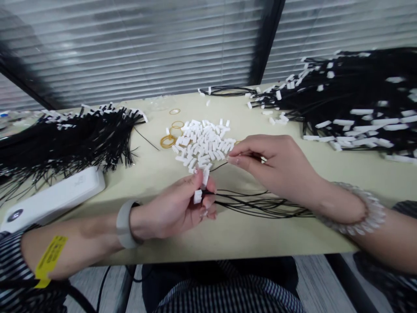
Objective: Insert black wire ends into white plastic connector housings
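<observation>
A small white plastic connector housing (206, 176) stands tilted at the fingertips of the left hand (176, 206). Just below it, a blocky white connector (197, 196) pokes out from the same grip, beside the gathered end of a bundle of thin black wires (250, 205), which fans loosely rightward, passing under the right wrist. A single black wire (219, 167) runs, slightly bent, from near the housing to the pinched fingertips of the right hand (276, 163).

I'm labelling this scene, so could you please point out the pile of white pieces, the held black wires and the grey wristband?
Pile of white pieces (203, 142), head view: its middle.
Held black wires (260, 206), head view: middle of their visible stretch.
Grey wristband (124, 224), head view: its broad outer face.
</observation>
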The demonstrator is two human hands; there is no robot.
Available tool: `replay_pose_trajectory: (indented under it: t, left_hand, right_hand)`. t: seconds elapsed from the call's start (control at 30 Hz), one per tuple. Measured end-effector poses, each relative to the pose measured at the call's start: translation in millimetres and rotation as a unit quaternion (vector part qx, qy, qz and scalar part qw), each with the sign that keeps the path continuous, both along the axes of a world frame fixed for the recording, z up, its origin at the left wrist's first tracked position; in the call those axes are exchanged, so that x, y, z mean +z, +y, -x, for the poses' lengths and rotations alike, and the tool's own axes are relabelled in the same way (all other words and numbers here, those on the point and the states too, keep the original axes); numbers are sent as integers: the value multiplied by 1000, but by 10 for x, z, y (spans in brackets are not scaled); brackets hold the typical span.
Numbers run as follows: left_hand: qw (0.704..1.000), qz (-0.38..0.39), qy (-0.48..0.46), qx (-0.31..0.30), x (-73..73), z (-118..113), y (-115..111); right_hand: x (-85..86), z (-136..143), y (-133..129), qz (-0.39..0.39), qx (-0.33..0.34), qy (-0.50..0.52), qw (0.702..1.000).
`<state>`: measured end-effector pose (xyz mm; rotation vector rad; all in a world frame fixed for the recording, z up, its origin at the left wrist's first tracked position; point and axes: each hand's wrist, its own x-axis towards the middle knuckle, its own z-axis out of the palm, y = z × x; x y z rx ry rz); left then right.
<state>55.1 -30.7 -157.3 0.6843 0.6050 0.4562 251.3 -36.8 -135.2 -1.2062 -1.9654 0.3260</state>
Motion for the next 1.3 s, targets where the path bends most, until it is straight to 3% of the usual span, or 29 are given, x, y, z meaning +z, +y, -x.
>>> replay_pose_trajectory:
  t: [0.27, 0.5, 0.57, 0.7, 0.83, 0.9, 1.0, 1.2, 1.3]
  left_hand:
    - [990, -110, 69, 61, 16, -19, -23]
    - [983, -135, 97, 74, 7, -33, -38]
    - [980, -146, 105, 86, 19, -42, -45]
    - [974, -162, 122, 98, 33, -47, -61]
    - [966, -209, 126, 81, 4, -24, -58]
    - [946, -274, 144, 95, -8, -7, -34]
    - [893, -373, 208, 139, 11, 27, 30]
    - [786, -524, 307, 114, 137, 89, 117]
    - [753, -562, 314, 137, 148, 93, 122]
  right_hand:
    - [8, -55, 23, -24, -7, -34, 999]
    - [50, -58, -51, -136, -6, -100, 986]
    - [77, -26, -113, -102, 32, -122, 987]
    - [79, 66, -209, 45, 132, -145, 980]
    - [11, 121, -239, 97, 159, -171, 967]
    - [-19, 121, -246, 70, 139, -187, 970]
    - [-46, 100, -254, -2, 91, -228, 969]
    - [-86, 55, -273, -70, 61, -292, 952]
    - [-97, 43, -295, -89, 59, -312, 944]
